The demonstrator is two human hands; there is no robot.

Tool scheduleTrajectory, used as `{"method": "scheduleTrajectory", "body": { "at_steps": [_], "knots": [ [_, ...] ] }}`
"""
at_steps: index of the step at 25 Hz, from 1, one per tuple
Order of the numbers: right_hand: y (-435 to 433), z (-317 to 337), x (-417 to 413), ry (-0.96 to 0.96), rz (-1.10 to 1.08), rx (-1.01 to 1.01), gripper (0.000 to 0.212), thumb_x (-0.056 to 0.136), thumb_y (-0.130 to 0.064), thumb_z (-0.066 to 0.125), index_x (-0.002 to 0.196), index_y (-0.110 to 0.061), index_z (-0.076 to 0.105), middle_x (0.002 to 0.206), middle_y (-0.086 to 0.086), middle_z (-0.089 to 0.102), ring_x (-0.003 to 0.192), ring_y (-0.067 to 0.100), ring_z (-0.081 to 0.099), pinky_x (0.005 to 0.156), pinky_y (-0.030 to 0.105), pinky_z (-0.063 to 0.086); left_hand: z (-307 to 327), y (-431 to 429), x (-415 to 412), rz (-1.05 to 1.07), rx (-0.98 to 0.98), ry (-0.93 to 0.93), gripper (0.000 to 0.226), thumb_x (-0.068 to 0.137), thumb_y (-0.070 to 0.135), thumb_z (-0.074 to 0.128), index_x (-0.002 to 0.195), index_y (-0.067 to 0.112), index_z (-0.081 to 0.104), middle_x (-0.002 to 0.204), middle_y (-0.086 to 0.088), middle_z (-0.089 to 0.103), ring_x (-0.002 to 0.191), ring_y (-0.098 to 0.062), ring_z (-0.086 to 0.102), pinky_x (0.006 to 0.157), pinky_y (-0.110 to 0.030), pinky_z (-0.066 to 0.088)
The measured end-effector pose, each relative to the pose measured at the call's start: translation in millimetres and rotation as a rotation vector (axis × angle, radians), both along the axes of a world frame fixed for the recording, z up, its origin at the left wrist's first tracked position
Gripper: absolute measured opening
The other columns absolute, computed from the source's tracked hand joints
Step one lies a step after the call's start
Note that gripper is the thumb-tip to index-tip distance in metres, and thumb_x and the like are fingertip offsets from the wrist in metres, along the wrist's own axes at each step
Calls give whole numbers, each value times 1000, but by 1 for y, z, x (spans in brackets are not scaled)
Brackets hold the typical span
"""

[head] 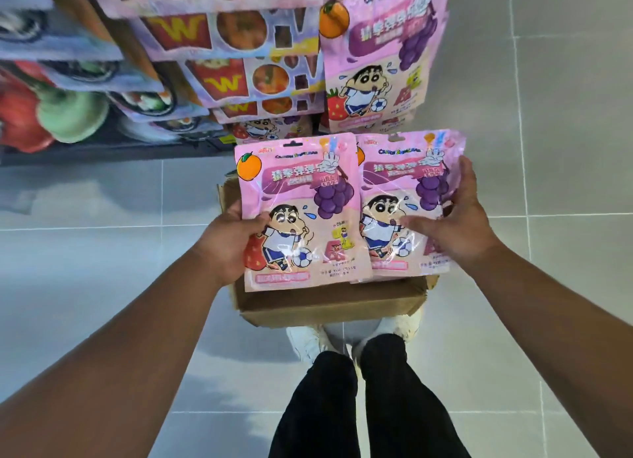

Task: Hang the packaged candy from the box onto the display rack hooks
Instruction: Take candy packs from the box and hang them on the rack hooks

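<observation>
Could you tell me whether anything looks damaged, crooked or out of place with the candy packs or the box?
Nothing stands out. The left hand holds the left pack and the right hand the right pack, both intact, over the open cardboard box; the hung packs sit in even rows.

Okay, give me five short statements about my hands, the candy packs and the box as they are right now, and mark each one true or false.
1. The left hand holds a pink candy pack by its lower left edge. True.
2. The right hand holds nothing. False: it holds a second pink pack, thumb across the front.
3. The cardboard box stands on a table. False: it stands on the tiled floor, just ahead of the person's shoes.
4. Matching hanging packs are already on the rack above. True.
5. Both held packs are upside down. False: their hang holes point up, toward the rack.
</observation>
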State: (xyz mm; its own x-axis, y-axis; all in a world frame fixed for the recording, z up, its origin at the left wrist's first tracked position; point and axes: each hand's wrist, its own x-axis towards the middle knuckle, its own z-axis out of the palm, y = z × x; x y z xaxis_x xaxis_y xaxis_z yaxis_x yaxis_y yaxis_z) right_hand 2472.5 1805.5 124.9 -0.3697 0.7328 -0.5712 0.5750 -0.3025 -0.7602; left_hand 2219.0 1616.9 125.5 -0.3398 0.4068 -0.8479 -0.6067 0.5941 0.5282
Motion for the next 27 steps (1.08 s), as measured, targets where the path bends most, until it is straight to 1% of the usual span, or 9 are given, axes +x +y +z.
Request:
{"method": "scheduleTrajectory", "body": {
  "at_steps": [4,7,9,11,13,15,18,23,27],
  "knots": [
    [-5,42,-3,45,-10,-2,125,67,-9,87,153,-37,1,125,-13,55,101,-6,62,85,31,56,45,3,5,-15,69,-29,34,102,10,49,133,22,58,115,-9,74,101,-30,73,84,-51,59],
    [-9,72,-5,70,-71,-9,119,68,-4,86,153,-33,9,112,-15,62,96,-3,65,77,26,57,75,4,6,15,79,4,31,101,9,51,127,22,62,108,-8,76,90,-26,76,73,-43,62],
    [-8,97,-4,77,-103,-13,100,67,-3,87,146,-24,31,107,-14,66,97,5,68,73,24,57,100,4,6,22,95,18,33,100,6,52,128,20,62,107,-8,77,88,-27,76,68,-41,63],
    [-8,124,-2,72,-110,-17,74,66,-2,87,129,-17,50,102,-12,68,95,8,68,68,19,56,125,1,6,13,103,35,33,100,5,51,129,17,60,108,-11,76,90,-29,75,68,-41,62],
    [-9,144,0,95,-118,-50,66,67,-2,86,122,-17,54,100,-7,69,89,9,69,69,24,57,146,-1,7,-2,106,50,31,100,6,52,128,14,60,107,-13,76,90,-31,75,70,-42,61],
    [-5,170,0,125,-127,-84,63,68,-2,85,120,-20,54,102,1,72,86,19,73,70,34,60,174,0,8,-6,118,58,28,100,6,53,125,13,62,103,-14,77,87,-31,75,67,-40,61],
    [0,205,-1,194,-125,-119,55,72,3,81,116,-19,57,98,3,75,80,19,75,61,32,59,209,1,9,58,126,82,25,99,5,52,120,12,63,96,-14,77,80,-30,76,61,-39,61],
    [12,222,-1,209,-125,-87,42,72,4,79,108,-12,66,96,4,77,82,22,75,71,35,61,235,15,22,54,108,147,23,96,17,63,118,12,63,99,-13,77,87,-34,76,83,-54,59],
    [45,218,-5,229,-55,-55,46,71,8,79,111,-10,65,98,5,75,80,15,75,62,24,59,230,33,23,37,72,223,22,93,26,67,112,15,67,99,-11,78,89,-34,75,88,-59,56]
  ]
}}
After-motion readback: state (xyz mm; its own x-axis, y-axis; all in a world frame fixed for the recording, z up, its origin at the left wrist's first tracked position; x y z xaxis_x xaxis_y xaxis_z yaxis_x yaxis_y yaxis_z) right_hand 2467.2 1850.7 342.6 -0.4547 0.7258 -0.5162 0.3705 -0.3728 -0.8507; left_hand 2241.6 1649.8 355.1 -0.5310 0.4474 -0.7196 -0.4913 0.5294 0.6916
